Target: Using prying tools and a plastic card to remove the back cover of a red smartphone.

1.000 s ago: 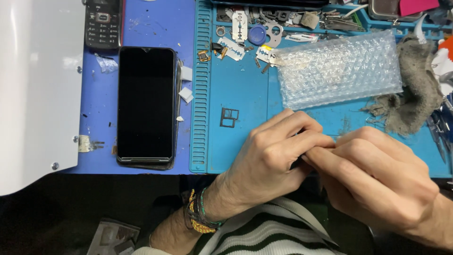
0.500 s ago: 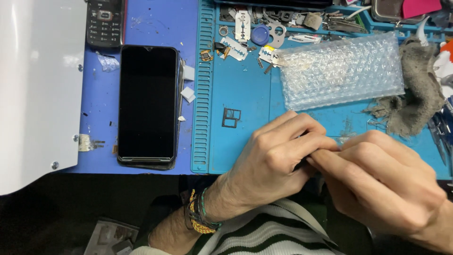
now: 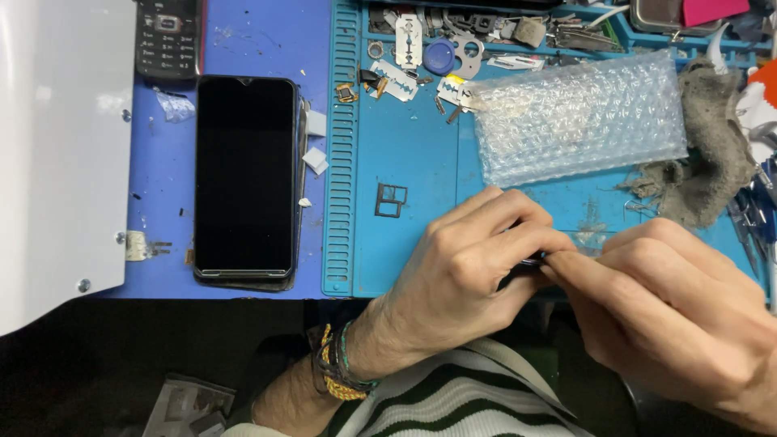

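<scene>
Little changing vs a sec ago: both hands, left (image 3: 465, 267) & right (image 3: 672, 307), staying pinched shut on a tiny dark part (image 3: 532, 260), near-right on worktop (image 3: 421, 137). Phone (image 3: 245, 178) lying untouched at left.

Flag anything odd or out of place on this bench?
Loose razor blades lie bare among small parts at the top of the blue mat. The smartphone sits slightly askew on a lifted panel. Both hands pinch something tiny, mostly hidden.
</scene>
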